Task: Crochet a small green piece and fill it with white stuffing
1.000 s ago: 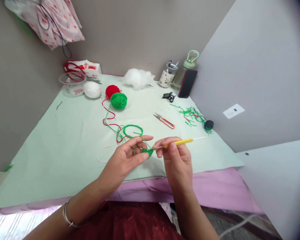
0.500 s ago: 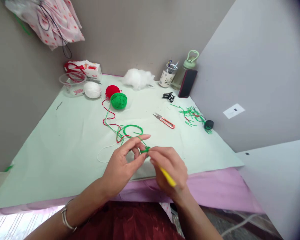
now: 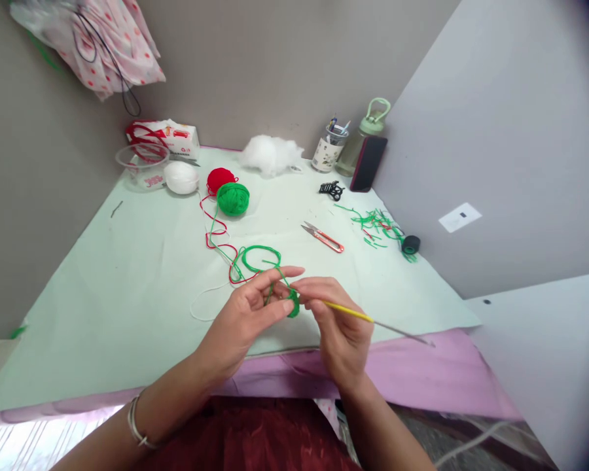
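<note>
Between thumb and fingers, my left hand (image 3: 248,314) pinches a small green crochet piece (image 3: 293,305), with green yarn running up over its raised index finger. My right hand (image 3: 341,327) grips a crochet hook (image 3: 348,310) with a yellow handle; its grey shaft sticks out to the right, and its working end at the green piece is hidden by my fingers. Just beyond my hands lies a loop of green yarn (image 3: 261,247) with red and white strands. These strands trail back to a green yarn ball (image 3: 233,199), a red yarn ball (image 3: 221,181) and a white yarn ball (image 3: 181,177).
Orange thread snips (image 3: 322,237) lie right of centre. Behind them are a black hair claw (image 3: 332,190), a phone (image 3: 369,164), a bottle (image 3: 358,147) and a pen cup (image 3: 330,150). Green yarn scraps (image 3: 375,226) lie at right; white stuffing (image 3: 271,155) sits by the wall.
The crochet hook has swung from pointing down toward me to lying out to the right, so its shaft shows. The green piece has turned more upright in my left fingers.
</note>
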Available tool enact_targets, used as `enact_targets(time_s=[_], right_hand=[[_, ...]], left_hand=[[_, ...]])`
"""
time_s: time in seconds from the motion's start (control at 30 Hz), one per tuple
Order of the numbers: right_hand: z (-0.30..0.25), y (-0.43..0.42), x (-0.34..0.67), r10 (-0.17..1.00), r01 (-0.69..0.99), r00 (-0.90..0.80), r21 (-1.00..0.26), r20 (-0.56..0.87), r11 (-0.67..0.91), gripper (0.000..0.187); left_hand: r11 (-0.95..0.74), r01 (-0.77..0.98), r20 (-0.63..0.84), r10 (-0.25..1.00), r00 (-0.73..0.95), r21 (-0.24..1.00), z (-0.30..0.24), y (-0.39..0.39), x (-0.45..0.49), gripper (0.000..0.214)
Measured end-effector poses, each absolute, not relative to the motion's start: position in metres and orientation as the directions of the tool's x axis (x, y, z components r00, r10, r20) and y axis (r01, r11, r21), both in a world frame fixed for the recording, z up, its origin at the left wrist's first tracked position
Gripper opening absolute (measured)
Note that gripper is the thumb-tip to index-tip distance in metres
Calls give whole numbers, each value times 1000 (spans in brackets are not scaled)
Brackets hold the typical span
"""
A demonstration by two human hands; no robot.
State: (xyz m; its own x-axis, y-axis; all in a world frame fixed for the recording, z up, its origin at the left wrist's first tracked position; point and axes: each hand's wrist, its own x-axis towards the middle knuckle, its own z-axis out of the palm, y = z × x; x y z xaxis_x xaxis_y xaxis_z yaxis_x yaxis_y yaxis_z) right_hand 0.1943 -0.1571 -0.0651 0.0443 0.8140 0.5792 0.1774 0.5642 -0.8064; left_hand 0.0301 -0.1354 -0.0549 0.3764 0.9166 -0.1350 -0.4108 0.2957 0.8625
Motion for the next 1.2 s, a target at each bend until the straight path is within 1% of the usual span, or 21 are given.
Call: enact_targets(time_s=[0.07, 0.13, 0.2, 0.23, 0.27, 0.3, 0.37, 0.43, 0.5, 0.57, 0.63, 0.7, 0.77, 0.87, 0.93, 1.07, 1.13, 1.2], right_hand=[[-68, -159, 192, 779, 278, 39, -756, 626, 593, 30], [-73, -161, 192, 708, 420, 0, -642, 706, 641, 36], [-77, -162, 193, 632, 558, -95, -484, 769, 673, 43], [-78, -163, 194, 608, 587, -125, -435, 784, 682, 45], [-78, -162, 196, 606, 584, -125, -435, 786, 685, 44], [-77, -161, 197, 628, 551, -84, -490, 774, 676, 41], [-73, -159, 198, 713, 391, 87, -682, 696, 618, 29], [-70, -156, 198, 809, 167, 207, -834, 551, 526, 21], [-68, -154, 196, 868, 16, 207, -889, 451, 458, 18], [-69, -152, 194, 891, -3, 157, -902, 426, 432, 17], [-71, -151, 194, 898, 19, 146, -908, 416, 417, 15], [-72, -150, 195, 909, -19, 171, -921, 380, 389, 15], [-71, -149, 197, 927, -100, 183, -932, 328, 350, 16], [-69, -148, 200, 945, -191, 156, -930, 288, 315, 20], [-68, -148, 201, 949, -210, 129, -927, 289, 311, 21], [-65, -151, 203, 936, -146, 96, -925, 339, 350, 22], [-63, -154, 203, 919, -68, 91, -918, 384, 390, 23], [-61, -159, 204, 896, 57, 90, -900, 435, 431, 24]], left_hand=[[272, -401, -135, 932, 338, 875, -56, -136, 32, 37], [272, -428, -148, 943, 299, 862, -57, -137, 34, 42], [328, -473, -193, 930, 312, 818, -58, -136, 34, 46], [380, -496, -225, 911, 345, 780, -58, -135, 33, 46], [438, -515, -254, 885, 389, 737, -58, -133, 32, 44], [492, -528, -278, 857, 435, 692, -57, -132, 31, 42], [542, -547, -287, 827, 484, 638, -56, -130, 29, 36], [499, -550, -267, 853, 449, 670, -55, -130, 28, 32], [416, -507, -224, 890, 397, 755, -55, -132, 28, 32], [345, -438, -176, 908, 380, 830, -56, -134, 29, 34], [301, -394, -133, 907, 399, 868, -57, -136, 29, 32], [285, -376, -112, 900, 421, 881, -58, -136, 28, 31], [284, -356, -115, 896, 428, 890, -58, -135, 25, 34], [275, -322, -128, 903, 411, 906, -59, -135, 20, 38], [262, -315, -123, 909, 399, 912, -59, -135, 19, 37], [246, -300, -114, 911, 397, 922, -59, -135, 17, 37], [224, -282, -101, 914, 392, 933, -57, -134, 17, 36], [188, -253, -83, 923, 374, 949, -55, -134, 18, 35]])
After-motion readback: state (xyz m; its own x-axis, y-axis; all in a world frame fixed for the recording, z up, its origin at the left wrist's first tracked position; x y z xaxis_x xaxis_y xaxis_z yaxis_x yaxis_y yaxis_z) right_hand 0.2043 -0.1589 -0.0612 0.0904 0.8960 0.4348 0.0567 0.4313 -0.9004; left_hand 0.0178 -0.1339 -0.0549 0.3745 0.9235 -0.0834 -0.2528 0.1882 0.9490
